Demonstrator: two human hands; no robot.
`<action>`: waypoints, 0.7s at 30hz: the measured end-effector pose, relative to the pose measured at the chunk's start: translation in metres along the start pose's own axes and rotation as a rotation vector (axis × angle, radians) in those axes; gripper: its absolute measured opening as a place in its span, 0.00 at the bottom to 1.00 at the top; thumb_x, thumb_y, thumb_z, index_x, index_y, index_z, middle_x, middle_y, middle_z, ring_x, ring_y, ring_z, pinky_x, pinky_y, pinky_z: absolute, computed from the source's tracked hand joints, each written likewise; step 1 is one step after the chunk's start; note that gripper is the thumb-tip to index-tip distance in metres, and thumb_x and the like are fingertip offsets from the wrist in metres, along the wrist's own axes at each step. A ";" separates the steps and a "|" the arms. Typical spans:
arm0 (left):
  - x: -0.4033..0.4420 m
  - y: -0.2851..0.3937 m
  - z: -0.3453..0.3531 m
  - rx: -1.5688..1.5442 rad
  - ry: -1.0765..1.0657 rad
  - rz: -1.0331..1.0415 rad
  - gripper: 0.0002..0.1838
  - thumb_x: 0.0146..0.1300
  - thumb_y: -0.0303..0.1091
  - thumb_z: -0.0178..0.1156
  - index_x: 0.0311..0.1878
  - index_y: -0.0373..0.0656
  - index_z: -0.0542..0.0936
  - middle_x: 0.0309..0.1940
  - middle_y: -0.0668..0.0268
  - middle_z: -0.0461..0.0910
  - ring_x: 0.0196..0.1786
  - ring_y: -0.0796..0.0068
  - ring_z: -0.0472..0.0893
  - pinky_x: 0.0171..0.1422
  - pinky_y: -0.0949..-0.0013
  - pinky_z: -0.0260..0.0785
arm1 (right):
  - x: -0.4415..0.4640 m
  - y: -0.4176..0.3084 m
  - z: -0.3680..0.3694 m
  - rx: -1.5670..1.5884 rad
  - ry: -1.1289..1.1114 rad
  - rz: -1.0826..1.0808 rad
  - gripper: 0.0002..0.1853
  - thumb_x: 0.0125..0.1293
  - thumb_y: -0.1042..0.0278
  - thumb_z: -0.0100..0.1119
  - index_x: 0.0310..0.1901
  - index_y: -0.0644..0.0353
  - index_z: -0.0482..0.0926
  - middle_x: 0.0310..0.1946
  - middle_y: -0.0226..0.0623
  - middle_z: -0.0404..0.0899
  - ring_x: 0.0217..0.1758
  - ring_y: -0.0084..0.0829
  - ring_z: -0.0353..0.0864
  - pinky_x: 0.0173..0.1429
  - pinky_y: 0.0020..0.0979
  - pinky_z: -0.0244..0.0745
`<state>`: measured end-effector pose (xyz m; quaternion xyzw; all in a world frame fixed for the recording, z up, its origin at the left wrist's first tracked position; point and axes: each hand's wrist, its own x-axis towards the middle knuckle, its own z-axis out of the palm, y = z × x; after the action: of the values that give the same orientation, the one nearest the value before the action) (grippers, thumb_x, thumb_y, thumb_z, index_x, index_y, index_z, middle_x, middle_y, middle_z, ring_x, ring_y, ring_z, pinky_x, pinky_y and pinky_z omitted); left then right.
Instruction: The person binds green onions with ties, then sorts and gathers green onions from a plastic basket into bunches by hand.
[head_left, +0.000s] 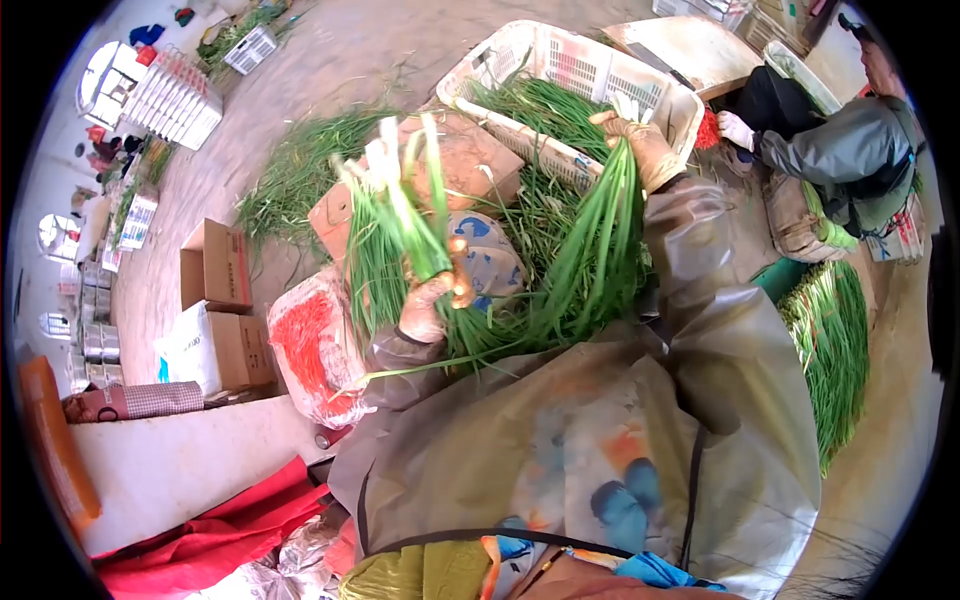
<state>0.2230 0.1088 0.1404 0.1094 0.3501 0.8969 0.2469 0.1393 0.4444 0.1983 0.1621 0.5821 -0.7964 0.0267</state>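
My left hand (428, 308) is closed around a bunch of scallions (393, 190), white ends up and green leaves bent down over the wrist. Further right, my gloved right hand (643, 148) grips a second bunch (600, 235), its white ends poking up above the fist and its long leaves hanging toward my lap. That hand is by the near right side of a white plastic crate (540, 45), which holds more scallions (545, 105). Between the hands lie a patterned cloth-like thing (487, 255) and a worn wooden board (460, 165).
Loose greens (300, 165) cover the floor at left. A bag of red ties (312, 345) sits by my left arm, near cardboard boxes (225, 265). Another person (845, 150) sits at right, above a large stack of scallions (828, 350). Stacked white crates (175, 100) stand far left.
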 end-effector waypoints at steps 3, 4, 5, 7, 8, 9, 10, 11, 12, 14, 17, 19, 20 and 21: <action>0.014 -0.006 0.020 0.198 -0.026 -0.050 0.28 0.49 0.35 0.63 0.54 0.37 0.69 0.22 0.66 0.71 0.20 0.76 0.68 0.24 0.75 0.59 | -0.027 -0.005 0.060 -0.046 -0.240 -0.037 0.11 0.57 0.70 0.58 0.43 0.60 0.79 0.23 0.24 0.74 0.18 0.14 0.68 0.19 0.15 0.64; 0.019 -0.005 0.033 0.303 -0.048 -0.068 0.29 0.50 0.37 0.64 0.54 0.37 0.69 0.21 0.67 0.70 0.19 0.77 0.66 0.22 0.75 0.58 | -0.032 -0.002 0.077 -0.093 -0.313 -0.120 0.13 0.57 0.67 0.60 0.43 0.61 0.79 0.27 0.26 0.77 0.21 0.14 0.69 0.24 0.15 0.65; 0.024 -0.001 0.049 0.305 -0.087 -0.117 0.31 0.48 0.36 0.64 0.55 0.37 0.67 0.22 0.64 0.74 0.22 0.74 0.72 0.24 0.73 0.63 | -0.028 0.001 0.086 -0.179 -0.379 -0.204 0.13 0.57 0.66 0.60 0.43 0.61 0.79 0.28 0.27 0.78 0.24 0.16 0.70 0.28 0.17 0.66; 0.022 -0.004 0.053 0.349 -0.023 -0.108 0.35 0.46 0.35 0.65 0.58 0.38 0.65 0.35 0.58 0.77 0.33 0.69 0.78 0.36 0.68 0.70 | -0.024 -0.001 0.093 -0.296 -0.393 -0.240 0.14 0.58 0.63 0.60 0.43 0.61 0.80 0.29 0.30 0.79 0.27 0.18 0.72 0.34 0.21 0.68; 0.019 -0.002 0.061 0.316 0.027 -0.098 0.36 0.45 0.35 0.66 0.59 0.39 0.64 0.40 0.56 0.77 0.39 0.67 0.79 0.42 0.66 0.72 | -0.027 -0.010 0.097 -0.323 -0.343 -0.190 0.14 0.58 0.61 0.59 0.42 0.61 0.80 0.29 0.30 0.79 0.28 0.20 0.73 0.36 0.24 0.69; 0.019 -0.002 0.065 0.261 0.012 -0.038 0.36 0.47 0.35 0.65 0.61 0.38 0.63 0.43 0.56 0.77 0.42 0.66 0.78 0.46 0.65 0.71 | -0.033 -0.026 0.090 -0.430 -0.395 -0.265 0.14 0.63 0.64 0.52 0.47 0.61 0.78 0.31 0.35 0.81 0.28 0.23 0.74 0.38 0.27 0.70; 0.020 -0.001 0.066 0.206 0.000 0.024 0.37 0.48 0.35 0.65 0.62 0.38 0.62 0.46 0.56 0.76 0.45 0.65 0.78 0.50 0.65 0.70 | -0.021 -0.028 0.083 -0.319 -0.270 -0.224 0.15 0.64 0.70 0.46 0.51 0.61 0.73 0.37 0.37 0.80 0.33 0.24 0.77 0.42 0.26 0.72; 0.023 -0.002 0.050 0.149 -0.066 0.005 0.40 0.47 0.33 0.66 0.64 0.38 0.60 0.49 0.55 0.74 0.49 0.62 0.76 0.54 0.62 0.68 | -0.008 -0.031 0.075 -0.199 -0.144 -0.197 0.17 0.65 0.77 0.39 0.54 0.61 0.68 0.43 0.39 0.79 0.38 0.25 0.79 0.46 0.26 0.75; 0.020 -0.007 0.047 0.036 0.009 0.042 0.41 0.46 0.32 0.67 0.64 0.39 0.58 0.50 0.54 0.73 0.49 0.60 0.76 0.53 0.60 0.69 | 0.011 -0.028 0.055 -0.630 0.015 -0.322 0.17 0.64 0.66 0.45 0.54 0.60 0.69 0.39 0.40 0.79 0.39 0.28 0.80 0.47 0.24 0.74; 0.015 0.005 0.055 0.034 0.021 0.057 0.41 0.47 0.31 0.66 0.64 0.39 0.57 0.50 0.53 0.73 0.48 0.60 0.76 0.52 0.62 0.70 | -0.004 -0.048 0.045 -1.028 0.222 -0.332 0.14 0.66 0.62 0.48 0.45 0.62 0.76 0.42 0.35 0.79 0.42 0.22 0.77 0.47 0.20 0.72; 0.025 -0.002 0.035 0.072 0.031 0.043 0.41 0.47 0.30 0.66 0.64 0.39 0.57 0.49 0.52 0.73 0.48 0.63 0.77 0.49 0.65 0.72 | -0.010 -0.034 0.032 -0.552 -0.327 -0.571 0.14 0.61 0.57 0.56 0.37 0.60 0.81 0.36 0.33 0.80 0.41 0.24 0.75 0.50 0.27 0.69; 0.029 -0.004 0.034 0.073 0.016 0.015 0.40 0.48 0.30 0.66 0.64 0.38 0.57 0.48 0.51 0.74 0.46 0.64 0.77 0.47 0.66 0.73 | -0.027 -0.027 0.057 -0.398 -0.424 -0.326 0.11 0.58 0.62 0.59 0.37 0.60 0.81 0.38 0.33 0.80 0.39 0.24 0.77 0.49 0.29 0.70; 0.032 -0.006 0.031 0.126 -0.001 0.010 0.40 0.48 0.31 0.66 0.64 0.38 0.58 0.48 0.51 0.74 0.46 0.65 0.78 0.47 0.66 0.73 | -0.030 -0.020 0.070 -0.367 -0.454 -0.315 0.10 0.57 0.64 0.60 0.37 0.60 0.81 0.38 0.33 0.80 0.37 0.25 0.77 0.48 0.28 0.71; 0.033 -0.004 0.036 0.236 -0.019 0.030 0.37 0.50 0.33 0.65 0.63 0.38 0.60 0.47 0.53 0.74 0.45 0.65 0.78 0.48 0.67 0.71 | -0.034 -0.015 0.083 -0.416 -0.480 -0.325 0.11 0.55 0.65 0.61 0.38 0.62 0.81 0.37 0.34 0.80 0.34 0.25 0.78 0.45 0.27 0.71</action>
<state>0.2095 0.1492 0.1641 0.1512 0.4493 0.8520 0.2223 0.1489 0.3666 0.2446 -0.1329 0.7272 -0.6699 0.0682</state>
